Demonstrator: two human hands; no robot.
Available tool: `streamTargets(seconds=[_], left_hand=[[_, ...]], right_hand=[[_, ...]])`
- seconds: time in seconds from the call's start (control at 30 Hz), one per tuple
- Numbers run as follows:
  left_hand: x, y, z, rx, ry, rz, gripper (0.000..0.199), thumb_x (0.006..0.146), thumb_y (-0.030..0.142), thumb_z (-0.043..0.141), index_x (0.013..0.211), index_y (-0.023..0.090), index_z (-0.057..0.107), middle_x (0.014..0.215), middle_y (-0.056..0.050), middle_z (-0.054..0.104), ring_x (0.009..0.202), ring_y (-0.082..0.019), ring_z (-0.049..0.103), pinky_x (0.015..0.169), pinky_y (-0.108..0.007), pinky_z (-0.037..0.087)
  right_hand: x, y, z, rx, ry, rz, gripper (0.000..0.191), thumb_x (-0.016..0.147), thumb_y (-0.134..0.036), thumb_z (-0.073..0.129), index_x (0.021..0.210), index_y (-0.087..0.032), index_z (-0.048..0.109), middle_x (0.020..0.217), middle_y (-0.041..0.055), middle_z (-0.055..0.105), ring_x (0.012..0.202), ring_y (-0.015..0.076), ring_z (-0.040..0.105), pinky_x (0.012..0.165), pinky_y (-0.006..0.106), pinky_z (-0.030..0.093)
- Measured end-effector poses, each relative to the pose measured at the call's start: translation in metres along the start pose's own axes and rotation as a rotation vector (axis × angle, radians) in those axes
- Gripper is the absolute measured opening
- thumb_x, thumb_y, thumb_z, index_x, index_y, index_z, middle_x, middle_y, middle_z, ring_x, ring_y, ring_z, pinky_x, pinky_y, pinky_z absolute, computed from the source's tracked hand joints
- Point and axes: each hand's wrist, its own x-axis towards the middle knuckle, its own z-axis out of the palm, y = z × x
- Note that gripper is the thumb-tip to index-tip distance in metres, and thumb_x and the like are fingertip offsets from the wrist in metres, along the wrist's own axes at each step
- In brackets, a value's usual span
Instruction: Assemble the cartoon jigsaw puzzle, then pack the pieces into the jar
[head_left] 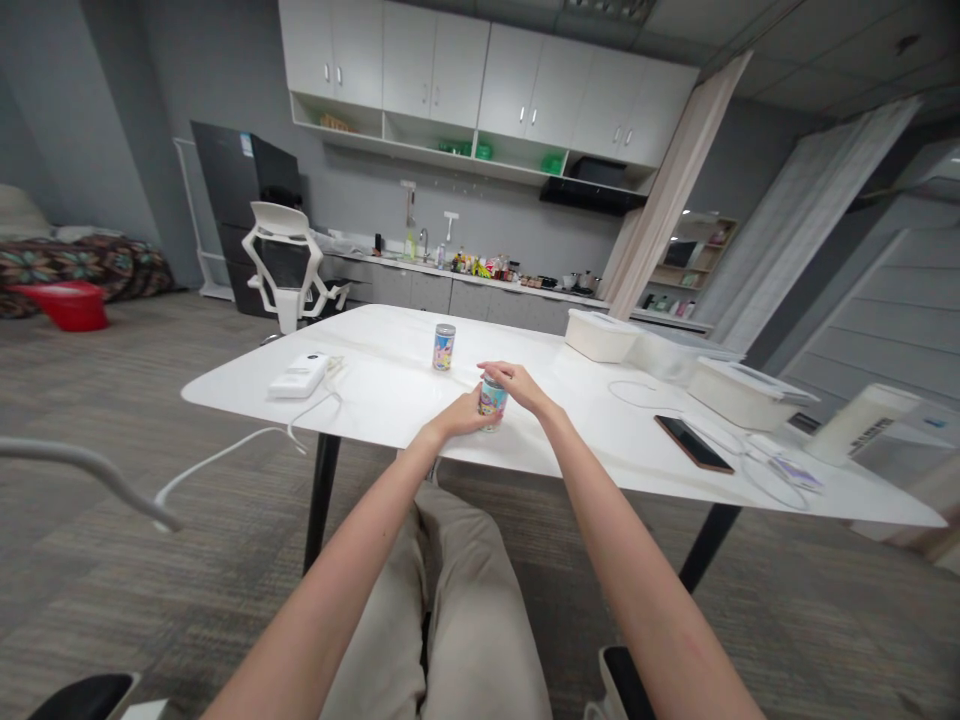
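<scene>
A small can with a colourful blue and pink print [493,397] stands upright near the front edge of the white table. Wrapped round its side from the left is my left hand [463,411]. My right hand [517,382] lies over the can's top, fingers bent across it and covering most of the lid, so the lid's state is hidden. A second can [443,347], similarly printed and with a silvery top, stands upright farther back and to the left, touched by neither hand.
On the white table [390,400], a white power strip [298,376] with cables lies left. To the right are white lidded boxes [600,335], a phone [693,444], loose cables and a white cylindrical container [862,425]. An office chair [281,262] stands behind the table.
</scene>
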Motion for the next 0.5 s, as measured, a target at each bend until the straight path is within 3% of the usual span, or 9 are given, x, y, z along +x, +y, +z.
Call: streamTargets(seconds=[0.17, 0.4, 0.5], left_hand=[[0.001, -0.003, 0.001, 0.003, -0.003, 0.01, 0.072, 0.078, 0.05, 0.06, 0.135, 0.011, 0.038, 0.114, -0.015, 0.066, 0.099, -0.029, 0.065, 0.087, -0.039, 0.05], [0.003, -0.009, -0.001, -0.063, -0.051, 0.053, 0.067, 0.078, 0.047, 0.06, 0.132, 0.012, 0.042, 0.117, -0.013, 0.065, 0.1, -0.027, 0.064, 0.089, -0.038, 0.049], [0.004, -0.011, 0.0, -0.127, -0.056, 0.042, 0.06, 0.076, 0.04, 0.062, 0.127, 0.012, 0.046, 0.116, -0.012, 0.065, 0.101, -0.025, 0.064, 0.087, -0.036, 0.05]], right_hand=[[-0.006, -0.004, 0.003, -0.017, 0.032, -0.04, 0.04, 0.082, -0.046, 0.062, 0.111, -0.021, 0.072, 0.106, 0.0075, 0.069, 0.1, 0.0212, 0.061, 0.091, 0.034, 0.046], [-0.007, -0.008, -0.001, 0.141, -0.087, -0.054, 0.035, 0.079, -0.042, 0.066, 0.107, -0.022, 0.074, 0.107, 0.0064, 0.068, 0.102, 0.0208, 0.061, 0.09, 0.033, 0.047], [-0.009, -0.007, 0.01, 0.098, 0.048, -0.087, 0.033, 0.08, -0.038, 0.064, 0.104, -0.019, 0.075, 0.1, 0.007, 0.068, 0.096, 0.02, 0.062, 0.087, 0.032, 0.047]])
